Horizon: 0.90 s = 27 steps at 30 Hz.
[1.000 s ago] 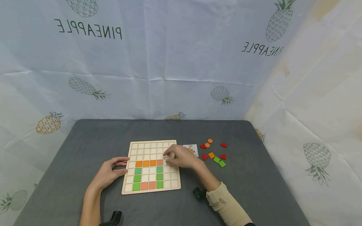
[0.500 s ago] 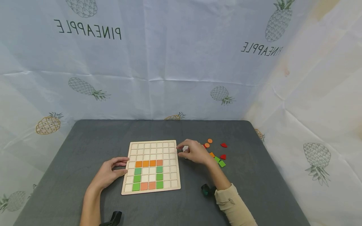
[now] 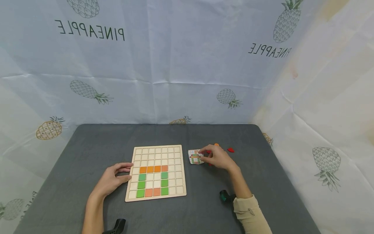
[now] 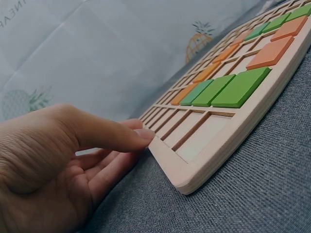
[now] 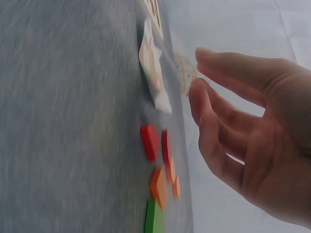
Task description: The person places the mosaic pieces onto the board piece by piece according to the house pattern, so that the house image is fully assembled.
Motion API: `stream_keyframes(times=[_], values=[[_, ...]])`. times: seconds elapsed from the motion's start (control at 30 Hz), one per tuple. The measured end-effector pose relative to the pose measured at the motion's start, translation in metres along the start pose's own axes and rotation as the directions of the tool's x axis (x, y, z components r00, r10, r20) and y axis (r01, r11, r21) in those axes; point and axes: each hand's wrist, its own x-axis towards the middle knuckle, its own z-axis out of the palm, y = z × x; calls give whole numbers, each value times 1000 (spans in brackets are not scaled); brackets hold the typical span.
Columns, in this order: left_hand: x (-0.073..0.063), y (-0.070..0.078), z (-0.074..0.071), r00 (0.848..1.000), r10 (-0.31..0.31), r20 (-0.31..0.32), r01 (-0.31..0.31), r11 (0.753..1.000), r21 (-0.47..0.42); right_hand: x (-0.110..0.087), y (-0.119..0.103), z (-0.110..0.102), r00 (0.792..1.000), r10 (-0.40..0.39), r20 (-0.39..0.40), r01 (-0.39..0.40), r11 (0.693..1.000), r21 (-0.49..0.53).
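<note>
Pale, creased cloth (image 3: 187,58), printed with pineapples and mirrored lettering, is hung beyond the far edge and both sides of the table (image 3: 96,143). A dark grey surface and rounded far corners are shown. A wooden board (image 3: 179,175) is placed well in from the far edge, slightly left of the middle. Its left edge is touched by the left hand (image 3: 111,179), with fingers loosely spread. The right hand (image 3: 219,158) is held above the table, thumb and fingers parted, nothing gripped. By the board's right edge a patterned, bent card (image 3: 194,156) is laid. Orange tiles (image 3: 150,169), salmon tiles (image 3: 156,192) and green tiles (image 3: 141,184) are seated in the board. Toward the far right corner a red piece (image 3: 230,149) is seen.
</note>
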Motion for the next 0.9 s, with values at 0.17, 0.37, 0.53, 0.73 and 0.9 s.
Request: stream_keyframes(times=[0.17,0.37,0.53,0.73,0.9], values=[[1,0,0,1000,2,4,-2,1000,-5,-11,12,-10,1000,18,18,-18,1000,13],[1,0,-1,1000,5,5,-5,1000,-9,-20,28,-16,999,40,27,-42,997,58],[1,0,-2,1000,5,2,-5,1000,-4,-22,36,-15,997,69,38,-70,997,38],[1,0,-2,1000,2,8,-2,1000,-9,-23,41,-14,996,70,47,-70,997,10],[1,-1,-1,1000,2,6,-2,1000,-10,-24,43,-14,996,73,48,-75,997,29]])
